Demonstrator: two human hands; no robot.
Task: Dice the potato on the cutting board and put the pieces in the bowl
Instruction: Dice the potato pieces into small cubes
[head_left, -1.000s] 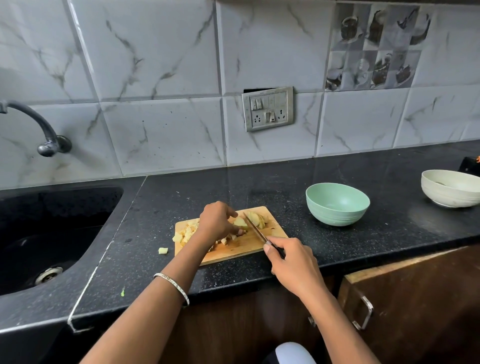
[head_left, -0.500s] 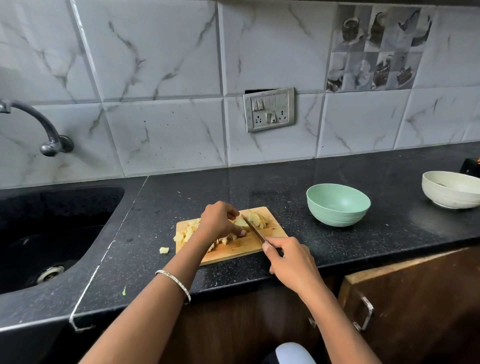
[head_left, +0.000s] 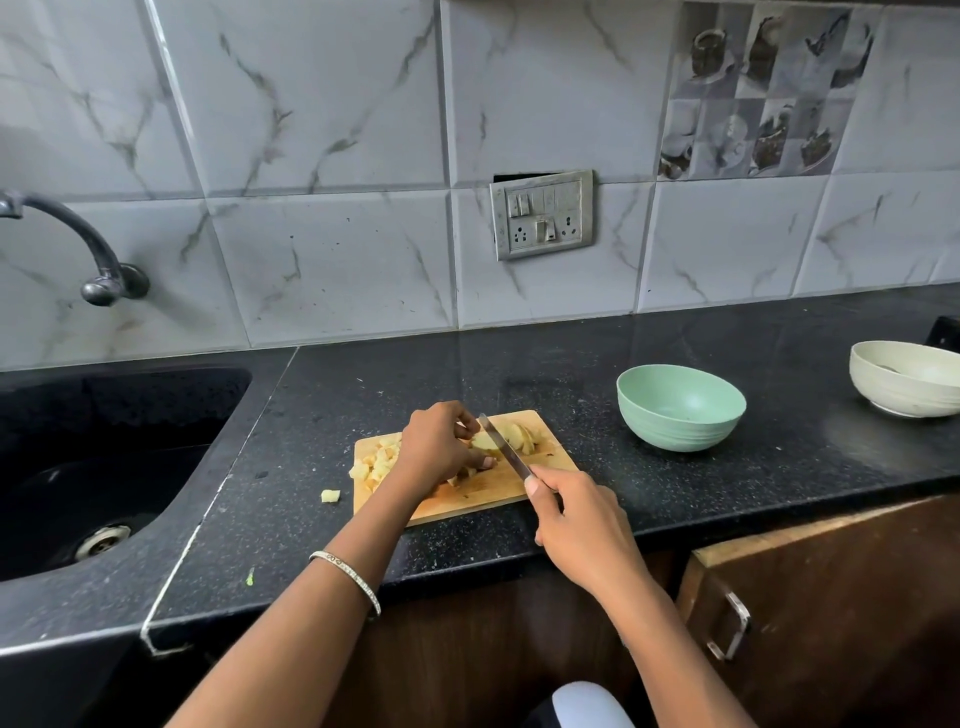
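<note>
Head view: pale potato cubes (head_left: 376, 462), rectangular wooden board (head_left: 493, 491), smooth mint bowl (head_left: 675, 434)

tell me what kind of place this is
Most likely a home kitchen: a dark counter with a sink and tap, a tiled wall, and potato on a cutting board.

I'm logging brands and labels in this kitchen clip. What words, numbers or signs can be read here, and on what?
No text can be read anywhere.
switch plate: switches and sockets only, no legible marking.
picture tile: cups and pots, no lettering.
green bowl, cream bowl, knife: plain.
bangle: a small pattern, too small to read.
</note>
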